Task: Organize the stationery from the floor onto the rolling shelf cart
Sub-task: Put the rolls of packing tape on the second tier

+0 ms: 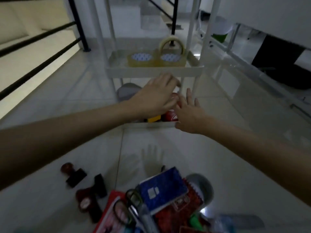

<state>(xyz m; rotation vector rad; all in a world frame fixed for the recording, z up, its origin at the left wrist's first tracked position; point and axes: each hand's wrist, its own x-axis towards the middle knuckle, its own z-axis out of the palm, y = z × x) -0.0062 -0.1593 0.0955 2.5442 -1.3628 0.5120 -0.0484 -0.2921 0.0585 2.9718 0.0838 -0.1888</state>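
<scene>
The white rolling shelf cart [154, 71] stands ahead on the tiled floor. Its middle tray holds tape rolls [157, 58], one upright. On the lower tray [151, 124] lie a red item [170, 116] and a yellow item [154, 118]. My left hand [156, 95] reaches over the lower tray, fingers spread, holding nothing visible. My right hand [189, 113] hovers beside it, fingers apart and empty. Near me on the floor lie a blue notebook [165, 187], a red spiral notebook [181, 211], scissors [129, 206] and rubber stamps [74, 175]. The frame is blurred.
A black stair railing [50, 47] runs along the left. White table legs and a dark bag [282, 64] stand at the right. A grey round object [202, 185] and a green item [195, 222] lie by the notebooks.
</scene>
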